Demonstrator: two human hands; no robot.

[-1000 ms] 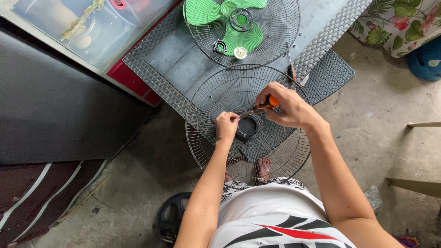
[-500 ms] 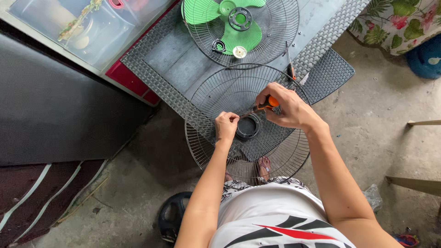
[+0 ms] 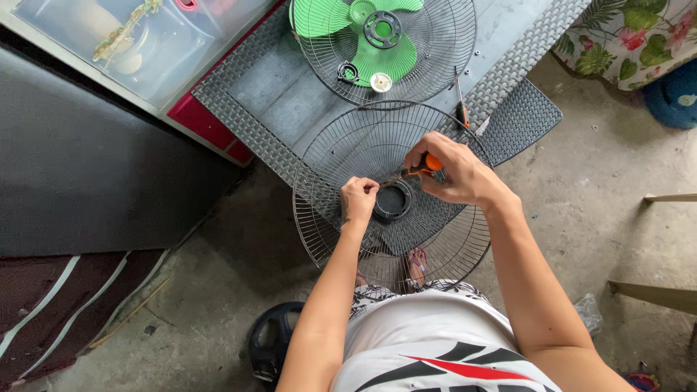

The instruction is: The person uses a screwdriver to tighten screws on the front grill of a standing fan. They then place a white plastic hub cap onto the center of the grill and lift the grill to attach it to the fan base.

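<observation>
Gripping an orange-handled screwdriver, the right hand closes tight round the handle, so only a patch of orange and a short run of shaft show between the fingers. The tip points toward nine o'clock, at the rim of the black centre ring of a dark wire fan guard; the tip itself is too small to make out against the wires. The left hand sits at nine o'clock of that ring, its fingers pinched narrow on the guard's wires just beside it. Whether they pinch a screw or only the wire, I cannot tell.

The guard rests half on the grey woven-edged table and half over the concrete floor, its near rim at six o'clock hanging before the person's lap. Through the wires there, toes show dimly.

At twelve o'clock from the hands, a second wire guard lies on the table, its far edge cut off by the frame. A green fan blade lies in it, with a small white cap and a small dark ring. Another screwdriver lies just beside that guard, at one o'clock of the right hand. A clear plastic bin stands at ten o'clock, its contents blurred. A black round object lies at seven o'clock, partly hidden by the left arm.
</observation>
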